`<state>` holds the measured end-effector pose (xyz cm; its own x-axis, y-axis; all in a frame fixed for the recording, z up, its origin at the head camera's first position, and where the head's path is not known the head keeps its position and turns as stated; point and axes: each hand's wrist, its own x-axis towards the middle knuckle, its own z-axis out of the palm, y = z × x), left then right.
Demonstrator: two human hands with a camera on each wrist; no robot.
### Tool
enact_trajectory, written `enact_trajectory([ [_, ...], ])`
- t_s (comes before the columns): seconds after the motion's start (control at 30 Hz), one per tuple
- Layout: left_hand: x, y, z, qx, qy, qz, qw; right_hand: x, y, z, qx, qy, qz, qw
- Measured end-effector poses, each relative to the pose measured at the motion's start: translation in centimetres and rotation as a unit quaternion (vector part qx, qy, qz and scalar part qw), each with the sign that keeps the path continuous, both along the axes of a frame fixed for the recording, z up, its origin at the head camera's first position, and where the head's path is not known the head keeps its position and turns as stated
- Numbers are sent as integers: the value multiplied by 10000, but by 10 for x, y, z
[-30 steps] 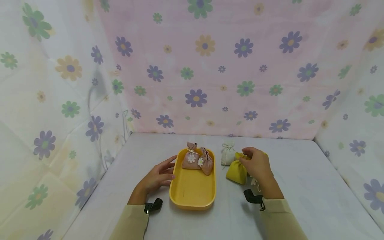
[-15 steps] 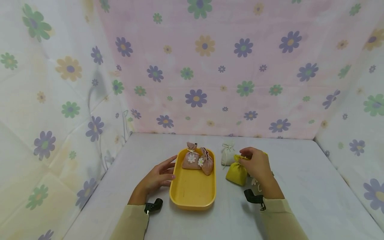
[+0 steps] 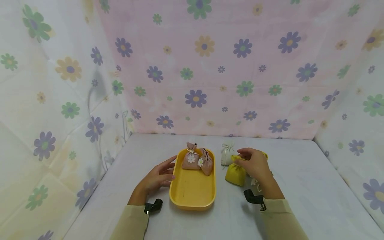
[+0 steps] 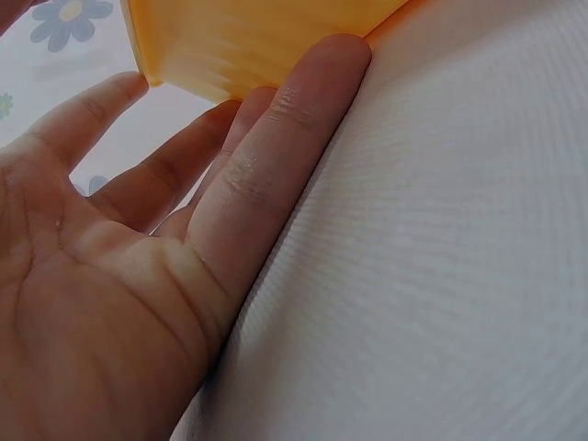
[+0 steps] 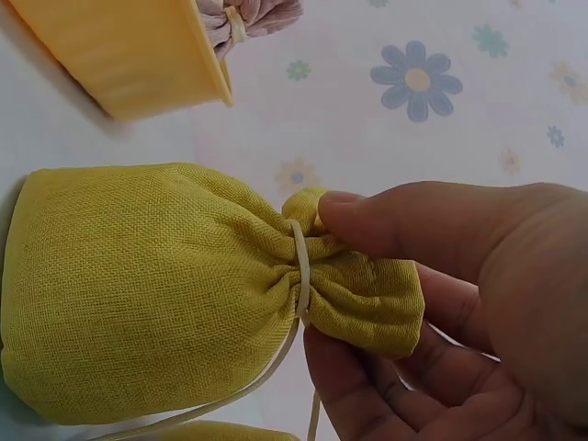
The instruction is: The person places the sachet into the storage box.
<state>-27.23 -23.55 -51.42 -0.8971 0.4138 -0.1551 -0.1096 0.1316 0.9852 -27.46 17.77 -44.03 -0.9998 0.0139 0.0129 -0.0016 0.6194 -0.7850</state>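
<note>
Now | right hand (image 3: 255, 165) pinches yellow pouch (image 3: 235, 174) | left hand (image 3: 156, 180) apparently touches tray (image 3: 192, 196)

A pale grey worktop (image 3: 300, 173) sits boxed in by flower-print cloth — a pink back wall (image 3: 210, 66), whitish side walls (image 3: 45, 116) — under soft, even light.

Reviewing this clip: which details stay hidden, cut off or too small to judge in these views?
- Head view: another yellow pouch behind the right hand shows only a sliver; the hand hides the rest.
- Head view: small white items beside the right wrist are too small to identify.
- Left wrist view: the yellow tray is cut off by the top edge; its contents are unseen.
- Right wrist view: the pink pouch is cut off by the top edge.
</note>
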Motion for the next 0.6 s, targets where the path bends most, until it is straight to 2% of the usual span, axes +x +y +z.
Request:
enact_trajectory([
  [0.23,0,1,0,-20,-11,18,10000,-2,-2,-1,-104,-81,53,9999],
  [0.6,0,0,1,0,-13,-8,10000,0,-1,1,-193,38,352,9992],
])
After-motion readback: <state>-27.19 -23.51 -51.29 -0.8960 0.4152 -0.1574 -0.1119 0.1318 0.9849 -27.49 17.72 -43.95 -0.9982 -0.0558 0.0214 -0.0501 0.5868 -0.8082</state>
